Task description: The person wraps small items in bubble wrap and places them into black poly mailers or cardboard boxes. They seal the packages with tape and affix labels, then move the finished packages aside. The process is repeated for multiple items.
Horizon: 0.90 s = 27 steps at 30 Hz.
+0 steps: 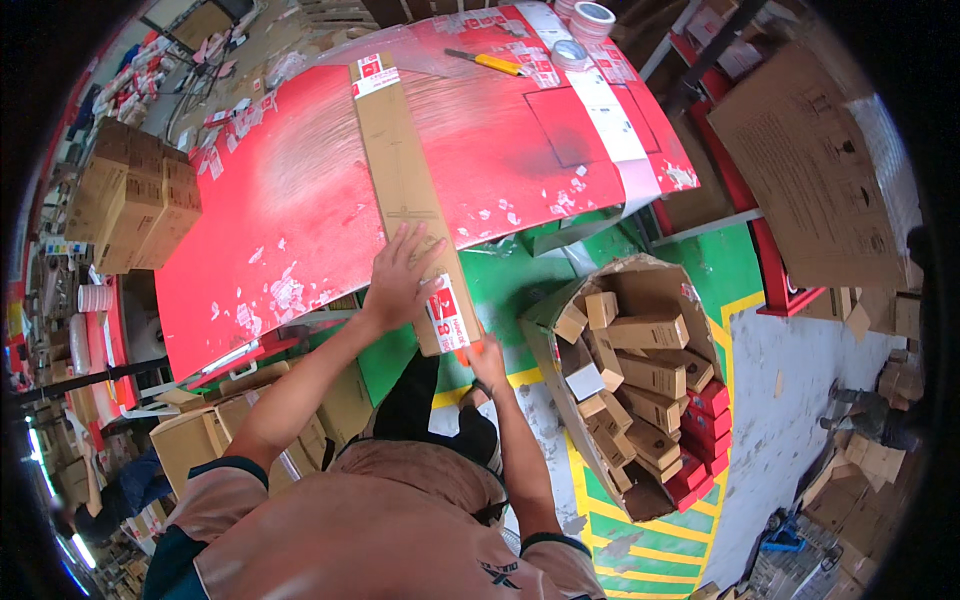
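Observation:
A long, narrow cardboard box (409, 165) lies across the red tabletop, its near end jutting past the table edge towards me. Printed red-and-white tape (448, 319) covers that near end, and a similar strip (375, 77) wraps the far end. My left hand (401, 281) rests on the box's upper face with its fingers spread, just short of the near tape. At the near right corner my right hand (489, 364) is closed around a small orange tool (466, 354). Most of this tool is hidden by the fingers, so its kind is unclear.
On the red table (315, 187) lie a yellow utility knife (487, 62), tape rolls (571, 55) and a white label strip (611, 124). A large carton (544, 345) holding several small boxes stands at right on the floor. Stacked cartons (139, 199) stand at left.

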Available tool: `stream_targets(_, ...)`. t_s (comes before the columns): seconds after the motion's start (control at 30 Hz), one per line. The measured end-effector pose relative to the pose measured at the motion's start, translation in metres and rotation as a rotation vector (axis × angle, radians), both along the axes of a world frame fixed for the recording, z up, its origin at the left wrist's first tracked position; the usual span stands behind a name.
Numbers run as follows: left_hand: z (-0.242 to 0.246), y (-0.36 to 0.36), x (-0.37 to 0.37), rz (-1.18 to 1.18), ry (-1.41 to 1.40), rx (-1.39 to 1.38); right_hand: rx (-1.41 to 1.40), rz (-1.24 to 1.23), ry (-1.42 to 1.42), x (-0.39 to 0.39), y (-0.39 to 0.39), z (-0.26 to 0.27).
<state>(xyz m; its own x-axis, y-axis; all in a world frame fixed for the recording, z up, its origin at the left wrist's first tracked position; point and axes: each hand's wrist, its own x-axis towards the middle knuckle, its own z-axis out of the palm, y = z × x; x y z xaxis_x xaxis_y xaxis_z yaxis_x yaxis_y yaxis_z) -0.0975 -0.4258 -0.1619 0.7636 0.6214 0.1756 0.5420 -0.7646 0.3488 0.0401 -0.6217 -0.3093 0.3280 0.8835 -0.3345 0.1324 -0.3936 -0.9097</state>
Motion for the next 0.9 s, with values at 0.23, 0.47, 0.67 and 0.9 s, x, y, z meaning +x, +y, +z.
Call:
stream_targets(0.23,0.014,0.001,-0.003,0.036,-0.154,-0.135,-0.111,0.350,-0.595,0.083,0.010,0.025)
stream_targets(0.47,0.061,0.019,-0.014,0.200,-0.583,-1.314,0.086,0.529,-0.126,0.127,0.063,0.276)
stream_targets(0.67,0.086,-0.028,-0.052,0.455,-1.022,-1.591,0.026,0.864,-0.117,0.086,0.136,0.309)
stream_targets(0.9,-0.067,-0.061,-0.140,1.013,-1.123,-1.025,-0.398,1.237,-0.440,0.120,0.202,0.315)
